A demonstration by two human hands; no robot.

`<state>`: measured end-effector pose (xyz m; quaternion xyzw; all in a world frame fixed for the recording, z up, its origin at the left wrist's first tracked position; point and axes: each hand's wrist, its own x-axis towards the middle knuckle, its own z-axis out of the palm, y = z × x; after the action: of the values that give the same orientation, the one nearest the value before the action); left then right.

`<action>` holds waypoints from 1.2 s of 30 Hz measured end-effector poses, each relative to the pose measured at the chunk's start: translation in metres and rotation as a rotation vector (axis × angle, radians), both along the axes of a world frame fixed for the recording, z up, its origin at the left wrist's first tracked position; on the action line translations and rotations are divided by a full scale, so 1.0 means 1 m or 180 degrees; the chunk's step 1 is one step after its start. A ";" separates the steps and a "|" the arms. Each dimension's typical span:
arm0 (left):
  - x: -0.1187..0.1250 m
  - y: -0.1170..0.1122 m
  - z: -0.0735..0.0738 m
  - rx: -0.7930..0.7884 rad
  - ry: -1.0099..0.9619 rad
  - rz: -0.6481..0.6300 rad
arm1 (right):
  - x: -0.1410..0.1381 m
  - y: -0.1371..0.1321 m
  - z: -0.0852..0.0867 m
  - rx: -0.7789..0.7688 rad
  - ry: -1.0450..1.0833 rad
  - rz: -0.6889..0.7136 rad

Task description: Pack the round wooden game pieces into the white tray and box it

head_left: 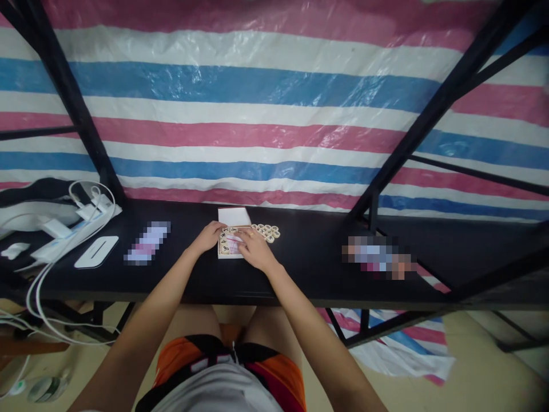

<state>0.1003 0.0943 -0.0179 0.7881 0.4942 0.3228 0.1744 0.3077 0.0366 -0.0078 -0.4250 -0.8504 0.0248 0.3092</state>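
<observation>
A small white box lies on the black desk in front of me, its flap folded back on the far side. Round pale Chinese chess pieces with dark characters sit along its left and far sides, beside a pink and white paper or plastic insert. My left hand grips the box's left edge near the far corner. Over the box's right side, my right hand has its fingertips closed at a piece in the far row. Just beyond that hand, several loose pieces lie on the desk.
Left on the desk are a blurred-out phone-like object, a white flat device and a power strip with white cables. Another blurred-out object lies to the right. Black metal posts and a striped sheet stand behind.
</observation>
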 end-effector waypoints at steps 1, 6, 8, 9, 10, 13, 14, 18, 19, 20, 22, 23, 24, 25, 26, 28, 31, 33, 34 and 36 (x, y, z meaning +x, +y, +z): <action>0.000 0.000 0.000 0.0004 0.0005 0.0007 | -0.003 -0.001 -0.001 -0.0021 -0.0098 0.0040; 0.000 0.001 0.001 0.0025 0.0065 -0.0004 | -0.008 0.000 -0.005 -0.0093 -0.0412 0.0021; 0.000 0.000 0.002 0.0026 0.0074 -0.0005 | -0.007 0.000 -0.004 -0.0072 -0.0423 -0.0026; 0.000 0.000 0.002 0.0023 0.0069 0.0004 | -0.007 0.000 -0.002 -0.0055 -0.0409 -0.0063; 0.000 0.000 0.002 0.0013 0.0064 0.0015 | -0.006 -0.001 0.000 -0.0034 -0.0389 -0.0104; 0.001 -0.001 0.003 -0.0009 0.0054 0.0033 | -0.006 -0.002 0.003 0.0060 -0.0342 -0.0172; 0.001 -0.001 0.004 -0.0014 0.0056 0.0030 | -0.007 -0.002 0.003 0.0087 -0.0344 -0.0157; 0.001 -0.001 0.003 -0.0004 0.0049 0.0008 | -0.010 -0.001 -0.001 0.0069 -0.0469 0.0034; 0.001 -0.001 0.003 0.0008 0.0043 0.0006 | -0.010 0.000 -0.002 0.0046 -0.0502 0.0073; 0.001 -0.001 0.003 0.0023 0.0035 0.0005 | -0.010 -0.001 -0.002 0.0029 -0.0522 0.0099; 0.001 -0.001 0.003 0.0036 0.0027 -0.0007 | -0.010 -0.002 0.000 0.0006 -0.0513 0.0068; 0.001 -0.001 0.003 0.0030 0.0028 -0.0015 | -0.009 -0.003 0.002 -0.0006 -0.0492 0.0012; 0.001 -0.001 0.003 0.0016 0.0032 -0.0020 | -0.009 -0.004 0.003 -0.0021 -0.0471 -0.0055; 0.001 -0.001 0.003 0.0004 0.0038 -0.0020 | -0.008 -0.005 0.005 -0.0033 -0.0455 -0.0120; 0.001 -0.001 0.003 -0.0003 0.0044 -0.0018 | -0.008 -0.006 0.006 -0.0037 -0.0447 -0.0173; 0.001 0.000 0.002 0.0009 0.0046 -0.0018 | -0.007 -0.006 0.006 -0.0027 -0.0464 -0.0199; 0.000 0.000 0.001 0.0055 0.0023 -0.0036 | -0.008 -0.004 0.001 -0.0038 -0.0556 -0.0135; 0.000 0.000 0.001 0.0057 0.0017 -0.0038 | -0.009 -0.003 -0.002 -0.0062 -0.0581 -0.0109; 0.000 0.000 0.002 0.0048 0.0022 -0.0037 | -0.009 -0.002 -0.002 -0.0062 -0.0560 -0.0116; 0.000 0.000 0.002 0.0023 0.0044 -0.0029 | -0.009 -0.002 -0.001 -0.0052 -0.0481 -0.0155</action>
<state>0.1006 0.0939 -0.0155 0.7932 0.4906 0.3183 0.1696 0.2986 0.0344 -0.0091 -0.4488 -0.8604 -0.0080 0.2411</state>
